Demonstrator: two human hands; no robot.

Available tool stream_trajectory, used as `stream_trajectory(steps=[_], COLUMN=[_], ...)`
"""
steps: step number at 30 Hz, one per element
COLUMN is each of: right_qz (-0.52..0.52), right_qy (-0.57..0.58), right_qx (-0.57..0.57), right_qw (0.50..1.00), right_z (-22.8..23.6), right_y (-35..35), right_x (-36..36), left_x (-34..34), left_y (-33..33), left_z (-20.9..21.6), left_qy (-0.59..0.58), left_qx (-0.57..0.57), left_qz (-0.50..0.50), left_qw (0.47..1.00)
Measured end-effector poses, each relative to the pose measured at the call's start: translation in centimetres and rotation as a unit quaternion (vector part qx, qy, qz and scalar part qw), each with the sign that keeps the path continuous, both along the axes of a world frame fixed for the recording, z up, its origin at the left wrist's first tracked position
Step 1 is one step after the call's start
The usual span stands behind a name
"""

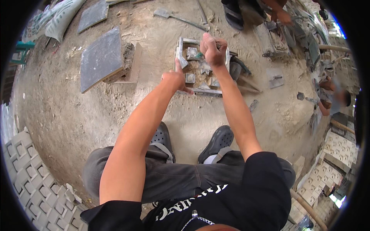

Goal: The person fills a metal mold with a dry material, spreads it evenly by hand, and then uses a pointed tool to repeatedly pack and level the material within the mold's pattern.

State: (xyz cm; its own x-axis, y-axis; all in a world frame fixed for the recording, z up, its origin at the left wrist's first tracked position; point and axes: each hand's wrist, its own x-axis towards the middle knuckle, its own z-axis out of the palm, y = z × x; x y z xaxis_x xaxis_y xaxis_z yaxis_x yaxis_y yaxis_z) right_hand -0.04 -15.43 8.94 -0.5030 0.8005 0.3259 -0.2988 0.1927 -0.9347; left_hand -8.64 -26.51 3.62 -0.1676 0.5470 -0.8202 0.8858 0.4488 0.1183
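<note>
A rectangular metal mould frame (191,40) lies on the ground in front of me, with several square blocks (190,78) and a star-shaped piece (204,68) inside it. Sandy material shows between these pieces. My left hand (174,80) rests at the frame's left side, index finger stretched along the edge and thumb spread toward the near left corner. Over the far right part of the frame, my right hand (213,50) is closed in a fist. A bit of green shows beside that fist, but what the fingers hold is hidden.
Left of the frame, a grey board (102,57) leans on a block. A long flat-bladed tool (179,19) lies beyond; a trowel (275,77) is to the right. Another person's hand (283,16) is at the upper right. Patterned blocks (36,184) fill the lower left.
</note>
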Motion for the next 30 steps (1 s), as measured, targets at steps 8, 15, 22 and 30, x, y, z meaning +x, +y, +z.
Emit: stream_trajectory(steps=[8, 15, 22, 30], right_qz=[-0.221, -0.4, -0.065, -0.029], right_qy=[0.07, -0.01, -0.033, 0.05], right_qx=[-0.068, -0.039, -0.117, -0.044], right_qw=[0.97, 0.916, 0.991, 0.997], right_z=[9.5, 4.6, 0.0, 7.4], right_y=[1.3, 3.3, 3.3, 4.5], right_x=[0.0, -0.6, -1.1, 0.1], left_x=[-0.2, -0.2, 0.0, 0.0], left_y=[-0.4, 0.1, -0.5, -0.4], left_z=[0.8, 0.2, 0.0, -0.7], left_qy=[-0.005, -0.003, 0.009, 0.015], left_qx=[-0.012, -0.029, 0.002, -0.003], left_qz=[-0.035, -0.026, 0.018, 0.003], left_qw=[0.999, 0.999, 1.0, 1.0])
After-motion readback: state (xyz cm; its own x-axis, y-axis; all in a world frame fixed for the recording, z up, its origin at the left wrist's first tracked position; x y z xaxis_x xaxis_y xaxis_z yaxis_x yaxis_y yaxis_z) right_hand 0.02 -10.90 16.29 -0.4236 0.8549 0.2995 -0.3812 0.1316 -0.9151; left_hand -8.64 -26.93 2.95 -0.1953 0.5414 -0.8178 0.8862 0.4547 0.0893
